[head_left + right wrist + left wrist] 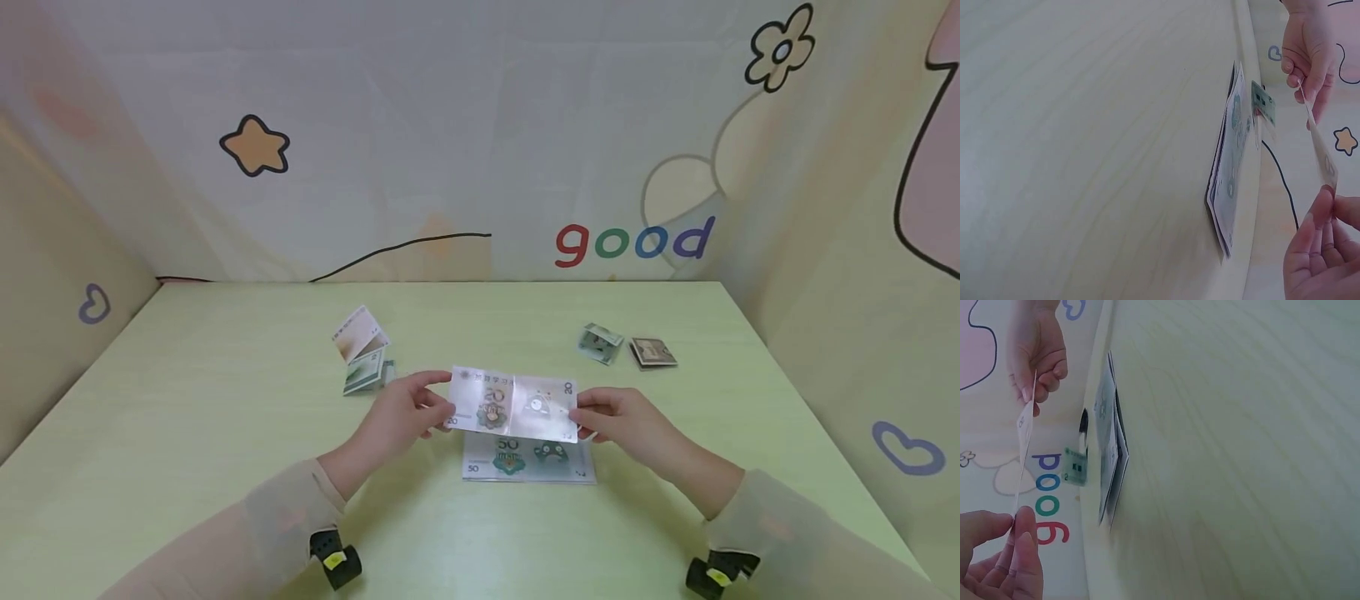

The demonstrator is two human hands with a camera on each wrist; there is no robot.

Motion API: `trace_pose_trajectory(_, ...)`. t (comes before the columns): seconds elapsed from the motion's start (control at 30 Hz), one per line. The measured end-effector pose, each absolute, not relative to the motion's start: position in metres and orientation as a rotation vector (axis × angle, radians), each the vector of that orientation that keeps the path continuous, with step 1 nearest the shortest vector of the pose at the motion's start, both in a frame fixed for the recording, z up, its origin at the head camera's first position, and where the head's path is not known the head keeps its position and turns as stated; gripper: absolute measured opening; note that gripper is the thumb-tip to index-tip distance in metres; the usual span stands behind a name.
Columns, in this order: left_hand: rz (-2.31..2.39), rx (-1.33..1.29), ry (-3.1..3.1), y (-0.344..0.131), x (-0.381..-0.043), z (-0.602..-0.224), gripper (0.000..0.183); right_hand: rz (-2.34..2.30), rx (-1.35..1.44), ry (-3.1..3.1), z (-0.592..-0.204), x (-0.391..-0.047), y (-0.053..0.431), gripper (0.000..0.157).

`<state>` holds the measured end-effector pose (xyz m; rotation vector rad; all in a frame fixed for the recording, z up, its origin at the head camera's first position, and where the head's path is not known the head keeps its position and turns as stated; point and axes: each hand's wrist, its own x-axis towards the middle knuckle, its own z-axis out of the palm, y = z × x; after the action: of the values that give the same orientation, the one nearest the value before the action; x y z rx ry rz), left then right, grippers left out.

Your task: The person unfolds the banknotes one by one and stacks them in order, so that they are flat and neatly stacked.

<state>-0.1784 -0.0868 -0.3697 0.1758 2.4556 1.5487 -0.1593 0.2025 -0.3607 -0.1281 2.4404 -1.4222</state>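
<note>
Both hands hold one play banknote (pixel 540 407) marked 20, creased down its middle, above the table. My left hand (pixel 405 410) pinches its left end between thumb and fingers; my right hand (pixel 624 423) pinches the right end. Both wrist views show the banknote (pixel 1025 432) nearly edge-on between the hands. Just below it, a small stack of flat banknotes (pixel 528 468) lies on the table, the top one marked 50. The upper part of that stack is hidden behind the held note in the head view. From the side, the stack's layers (pixel 1227 162) stand slightly apart.
On the left of the table (pixel 225 417) lie a folded purplish-brown banknote (pixel 358 332) and a folded green one (pixel 365 372). Farther right are a folded green banknote (pixel 600 343) and a folded brown one (pixel 653 352). Printed cloth walls (pixel 420 125) rise behind and at both sides.
</note>
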Motion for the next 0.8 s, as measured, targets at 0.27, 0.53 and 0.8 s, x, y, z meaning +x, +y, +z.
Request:
trace_pose_trajectory(0.27, 1.469, 0.250, 2.477, -0.082, -0.173, -0.372, 0.054, -1.423, -0.093, 2.427, -0.364, -0.159, 0.207, 0.032)
trace_pose_trajectory(0.53, 1.309, 0.352, 2.528, -0.079, -0.170, -0.372, 0.064, -1.407, -0.072, 2.413, -0.365, -0.158, 0.210, 0.031)
trace_pose_trajectory(0.8, 0.675, 0.820, 2.969, -0.076, -0.162, -0.374, 0.077, -1.389, -0.097, 2.406, -0.367, -0.157, 0.214, 0.031)
